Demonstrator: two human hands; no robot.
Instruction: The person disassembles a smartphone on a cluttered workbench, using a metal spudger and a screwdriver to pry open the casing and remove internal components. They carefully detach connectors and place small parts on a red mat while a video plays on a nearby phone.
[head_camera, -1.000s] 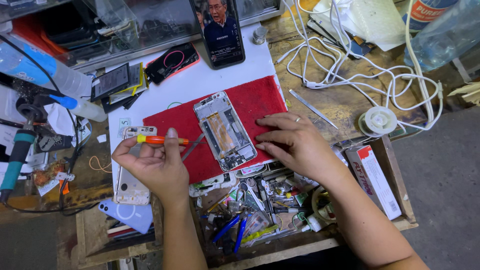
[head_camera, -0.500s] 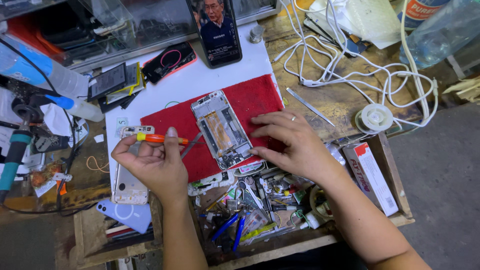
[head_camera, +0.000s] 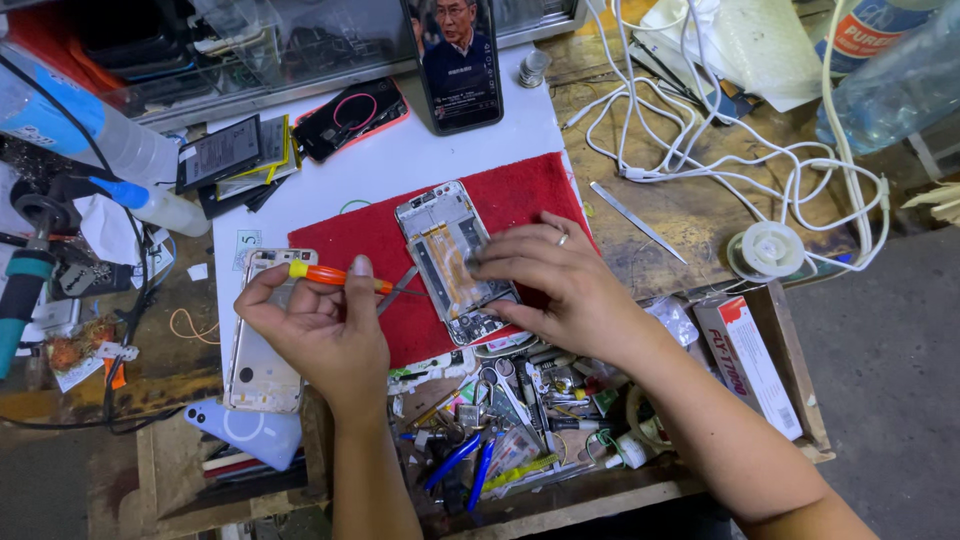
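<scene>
An opened phone body (head_camera: 452, 255) lies face up on a red mat (head_camera: 520, 200), its insides showing. My right hand (head_camera: 555, 280) rests over its right side, fingertips pinched on something small at the upper middle. My left hand (head_camera: 320, 325) holds an orange-handled screwdriver (head_camera: 335, 275), its tip pointing right toward the phone's left edge. Just left of that hand lies a pale gold phone back cover (head_camera: 262, 345) on the white sheet (head_camera: 400, 150).
An upright phone (head_camera: 455, 60) with a lit screen leans at the back. Spare phones and parts (head_camera: 280, 140) lie back left. White cables (head_camera: 720, 140) and a tape spool (head_camera: 768, 248) sit right, with tweezers (head_camera: 635, 220). An open drawer (head_camera: 520, 420) of tools is below.
My right hand has slid left and up onto the opened phone, fingers now pinched over its middle. The left hand and screwdriver have hardly moved.
</scene>
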